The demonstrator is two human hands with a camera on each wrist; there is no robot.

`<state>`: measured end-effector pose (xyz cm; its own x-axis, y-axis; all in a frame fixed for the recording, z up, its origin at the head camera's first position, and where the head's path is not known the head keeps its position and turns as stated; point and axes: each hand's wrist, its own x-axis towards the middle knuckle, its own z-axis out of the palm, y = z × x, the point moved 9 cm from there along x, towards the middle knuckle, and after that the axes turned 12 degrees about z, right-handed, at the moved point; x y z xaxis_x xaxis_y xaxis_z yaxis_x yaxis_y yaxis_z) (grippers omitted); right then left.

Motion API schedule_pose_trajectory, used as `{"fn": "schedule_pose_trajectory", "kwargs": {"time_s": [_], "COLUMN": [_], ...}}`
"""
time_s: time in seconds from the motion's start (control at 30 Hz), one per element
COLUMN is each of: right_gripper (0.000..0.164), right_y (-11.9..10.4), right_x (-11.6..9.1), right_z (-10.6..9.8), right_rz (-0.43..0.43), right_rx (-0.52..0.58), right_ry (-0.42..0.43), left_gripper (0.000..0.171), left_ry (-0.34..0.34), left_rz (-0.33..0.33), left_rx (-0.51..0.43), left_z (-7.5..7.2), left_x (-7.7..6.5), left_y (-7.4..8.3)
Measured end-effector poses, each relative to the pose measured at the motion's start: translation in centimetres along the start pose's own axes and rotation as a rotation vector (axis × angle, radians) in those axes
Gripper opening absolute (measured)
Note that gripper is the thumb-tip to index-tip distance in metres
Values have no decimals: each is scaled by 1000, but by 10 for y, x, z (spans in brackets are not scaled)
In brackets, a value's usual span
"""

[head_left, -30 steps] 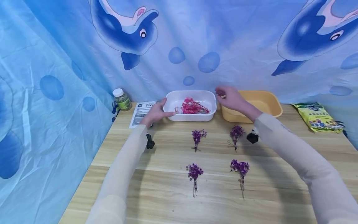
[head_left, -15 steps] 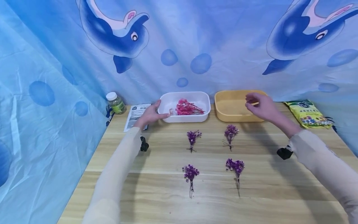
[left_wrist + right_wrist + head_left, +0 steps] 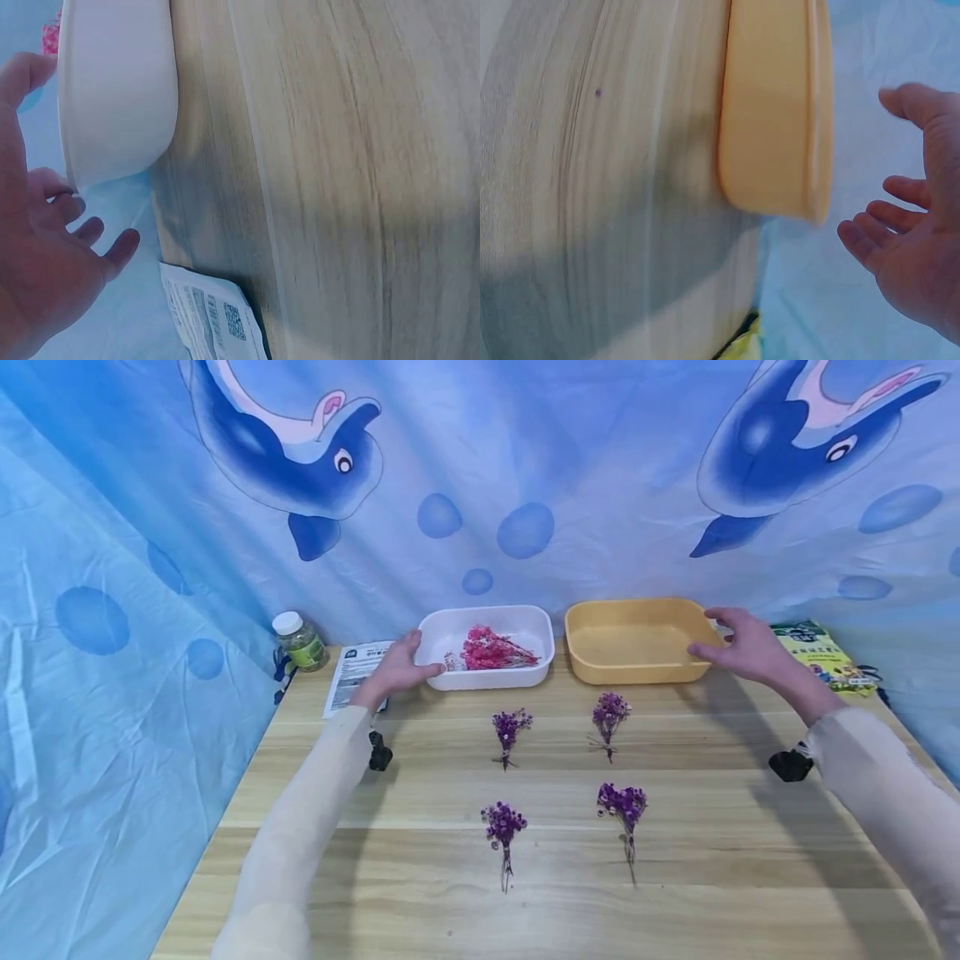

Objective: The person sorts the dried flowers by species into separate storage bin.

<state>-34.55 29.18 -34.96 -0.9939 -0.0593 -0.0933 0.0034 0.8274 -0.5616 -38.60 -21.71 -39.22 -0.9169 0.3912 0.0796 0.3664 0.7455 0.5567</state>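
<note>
A white plastic basin (image 3: pixel 486 680) holds a bunch of pink dried flowers (image 3: pixel 491 648). At its left end is my left hand (image 3: pixel 397 670), fingers loosely spread; in the left wrist view, the thumb and index fingertip touch or nearly touch the rim. A yellow basin (image 3: pixel 637 674) stands to the right, with my right hand (image 3: pixel 750 647) beside its right end. In the right wrist view, that hand is spread and looks apart from the rim. Several purple dried flower bunches (image 3: pixel 511 727) lie in two rows in front of the basins.
At the back left stand a white-lidded jar (image 3: pixel 303 643) and a printed white packet (image 3: pixel 356 675). A yellow-green packet (image 3: pixel 825 656) lies at the right, partly behind my right hand. A blue dolphin curtain (image 3: pixel 465 460) hangs behind the wooden table (image 3: pixel 390 877).
My right hand has moved rightward across the yellow basin to its right end. The left hand stays at the white basin. The whole view has shifted slightly.
</note>
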Motion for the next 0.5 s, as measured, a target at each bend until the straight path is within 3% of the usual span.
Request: {"fn": "schedule_pose_trajectory", "kwargs": {"time_s": [0.13, 0.23, 0.33, 0.43, 0.5], "right_gripper": [103, 111, 116, 118, 119], "right_y": [14, 23, 29, 33, 35], "right_x": [8, 13, 18, 23, 25], "right_z": [8, 12, 16, 20, 21], "right_rz": [66, 105, 126, 138, 148], "right_rx": [17, 24, 30, 39, 39], "right_ry": [-69, -90, -108, -124, -129], "left_gripper": [97, 95, 84, 60, 42], "left_ry": [6, 73, 220, 400, 478], "left_rz": [-17, -31, -28, 7, 46], "left_rx": [34, 29, 38, 46, 15], "left_z": [0, -5, -18, -31, -33], "left_x": [-6, -10, -17, -31, -40], "left_y": [0, 1, 7, 22, 37]}}
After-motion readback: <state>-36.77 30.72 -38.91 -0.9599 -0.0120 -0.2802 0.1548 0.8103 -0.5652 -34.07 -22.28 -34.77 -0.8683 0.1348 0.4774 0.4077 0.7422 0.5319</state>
